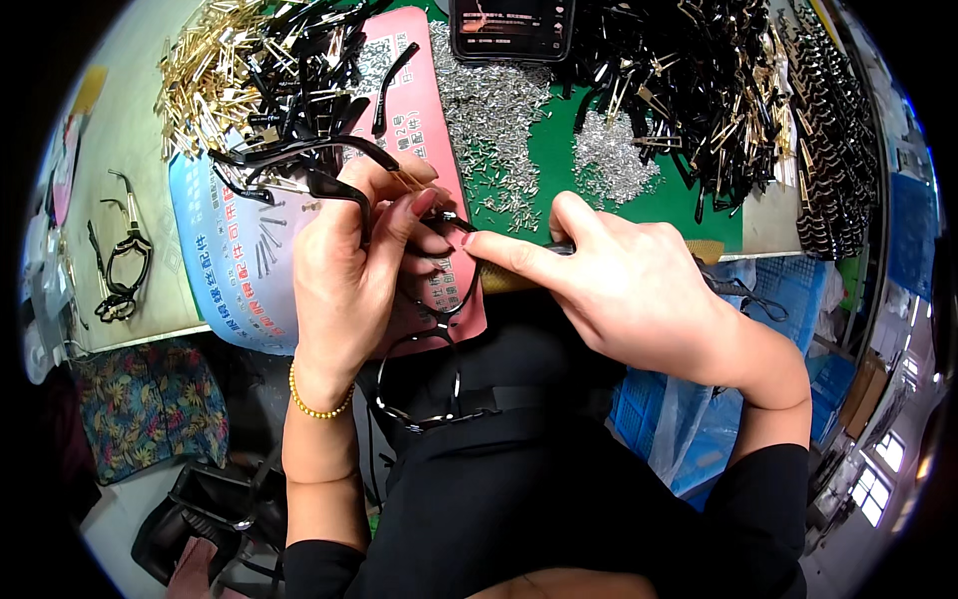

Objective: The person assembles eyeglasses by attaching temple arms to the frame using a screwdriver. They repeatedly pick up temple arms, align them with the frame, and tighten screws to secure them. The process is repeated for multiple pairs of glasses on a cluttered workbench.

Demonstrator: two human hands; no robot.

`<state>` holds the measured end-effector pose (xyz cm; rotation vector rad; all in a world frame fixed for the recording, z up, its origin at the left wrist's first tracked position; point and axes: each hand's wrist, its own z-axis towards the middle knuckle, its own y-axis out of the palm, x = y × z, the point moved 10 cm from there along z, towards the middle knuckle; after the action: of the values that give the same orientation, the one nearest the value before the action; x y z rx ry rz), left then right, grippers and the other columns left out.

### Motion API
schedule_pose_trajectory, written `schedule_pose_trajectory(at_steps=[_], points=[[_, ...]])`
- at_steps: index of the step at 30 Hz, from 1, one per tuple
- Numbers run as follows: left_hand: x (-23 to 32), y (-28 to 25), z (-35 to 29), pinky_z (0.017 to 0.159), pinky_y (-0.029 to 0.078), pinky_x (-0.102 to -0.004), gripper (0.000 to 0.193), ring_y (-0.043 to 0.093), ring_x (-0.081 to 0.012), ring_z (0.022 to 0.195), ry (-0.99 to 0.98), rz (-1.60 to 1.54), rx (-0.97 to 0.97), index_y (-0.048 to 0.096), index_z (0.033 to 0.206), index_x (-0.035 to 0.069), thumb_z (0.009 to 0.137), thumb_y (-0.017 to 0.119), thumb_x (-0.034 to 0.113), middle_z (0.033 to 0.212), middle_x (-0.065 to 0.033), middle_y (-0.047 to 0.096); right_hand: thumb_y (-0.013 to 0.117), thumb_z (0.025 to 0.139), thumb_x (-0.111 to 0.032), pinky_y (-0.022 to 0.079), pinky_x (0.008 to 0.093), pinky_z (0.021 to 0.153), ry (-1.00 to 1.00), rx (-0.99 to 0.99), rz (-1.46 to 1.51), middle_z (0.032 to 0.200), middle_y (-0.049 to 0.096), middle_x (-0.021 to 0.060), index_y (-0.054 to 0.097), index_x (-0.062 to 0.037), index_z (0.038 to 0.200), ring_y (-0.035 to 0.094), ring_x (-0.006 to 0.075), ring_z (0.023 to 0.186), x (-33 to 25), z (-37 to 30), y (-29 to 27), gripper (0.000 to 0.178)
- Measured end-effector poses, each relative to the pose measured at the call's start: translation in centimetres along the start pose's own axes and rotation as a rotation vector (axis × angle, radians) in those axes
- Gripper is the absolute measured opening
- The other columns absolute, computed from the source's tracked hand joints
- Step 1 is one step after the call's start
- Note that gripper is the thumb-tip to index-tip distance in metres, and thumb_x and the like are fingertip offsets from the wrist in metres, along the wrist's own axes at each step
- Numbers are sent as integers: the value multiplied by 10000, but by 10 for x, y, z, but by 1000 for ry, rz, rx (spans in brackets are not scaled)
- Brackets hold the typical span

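Note:
My left hand (pixel 349 250) pinches a black eyeglass frame (pixel 442 321) near its hinge corner, and the rims hang down in front of my black top. Black temple arms (pixel 339 148) stick out to the left from between the fingers, with a thin gold piece by the fingertips. My right hand (pixel 629 285) has its index finger stretched to the hinge corner, at or very near the frame. Its other fingers are curled. A small dark thing (pixel 561 248) shows beneath them, mostly hidden, so its kind is unclear.
Gold and black temple arms (pixel 225 75) are heaped at the far left, more black ones (pixel 689 90) at the far right. Small silver screws (pixel 494 120) cover part of the green mat (pixel 559 135). A phone (pixel 511 30) stands at the back. Another glasses frame (pixel 125 265) lies left.

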<state>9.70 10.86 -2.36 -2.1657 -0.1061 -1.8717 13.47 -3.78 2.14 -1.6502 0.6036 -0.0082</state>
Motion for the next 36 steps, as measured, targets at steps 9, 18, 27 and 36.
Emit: schedule_pose_trajectory(at_steps=[9, 18, 27, 36], points=[[4, 5, 1, 569, 545, -218, 73, 678, -96, 711, 90, 49, -4, 622, 1055, -14, 1004, 571, -18, 997, -85, 729, 644, 870, -105, 503, 384, 509, 38, 15, 52, 829, 501, 94, 610, -270, 1388, 634, 263, 699, 6, 3, 2, 544], [21, 7, -1, 609, 548, -313, 178, 694, -196, 683, 253, 338, 46, 657, 992, 6, 875, 572, -98, 871, -103, 703, 647, 880, -122, 506, 382, 507, 53, -18, 31, 847, 510, 96, 608, -260, 1380, 642, 262, 713, 6, 4, 3, 520], [6, 5, 1, 537, 515, -272, 122, 647, -127, 569, 82, 196, 75, 643, 1004, 16, 943, 593, -77, 849, -72, 711, 647, 862, -87, 539, 391, 527, 60, 85, 22, 870, 505, 100, 588, -277, 1411, 638, 272, 680, 5, 5, 1, 584], [8, 5, 2, 521, 503, -257, 100, 631, -113, 546, 95, 163, 74, 647, 993, 15, 944, 612, -66, 836, -67, 697, 648, 834, -62, 539, 383, 521, 72, 134, 10, 868, 495, 101, 578, -292, 1427, 627, 274, 665, 3, 8, -1, 640]])
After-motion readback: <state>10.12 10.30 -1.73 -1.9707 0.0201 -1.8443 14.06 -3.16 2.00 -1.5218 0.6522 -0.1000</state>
